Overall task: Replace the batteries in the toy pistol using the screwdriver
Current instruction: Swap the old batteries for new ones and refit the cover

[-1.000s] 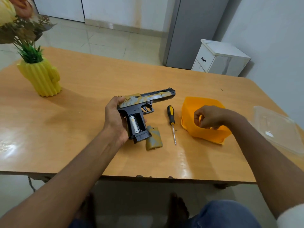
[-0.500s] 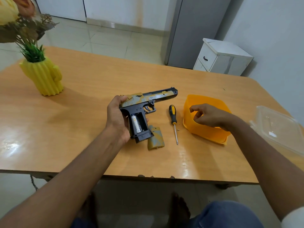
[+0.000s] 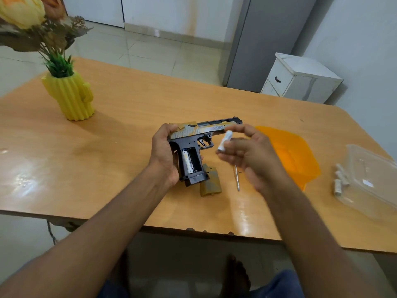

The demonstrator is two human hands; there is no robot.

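My left hand (image 3: 163,153) grips the black and tan toy pistol (image 3: 194,147) by the back of its grip, barrel pointing right. The grip's battery compartment is open, with one white battery (image 3: 187,161) seated in its left slot. My right hand (image 3: 249,153) pinches a second white battery (image 3: 224,141) in the air just right of the trigger. The tan compartment cover (image 3: 210,182) lies on the table below the pistol. The screwdriver's metal shaft (image 3: 237,178) shows under my right hand; its handle is hidden.
An orange container (image 3: 290,151) sits right of my right hand. A clear plastic lid (image 3: 373,175) lies at the far right with loose white batteries (image 3: 340,178) beside it. A yellow cactus-shaped vase (image 3: 69,95) with flowers stands at the back left.
My right hand has come out of the orange container with a white battery and moved left toward the pistol. The left hand has kept the pistol in place.
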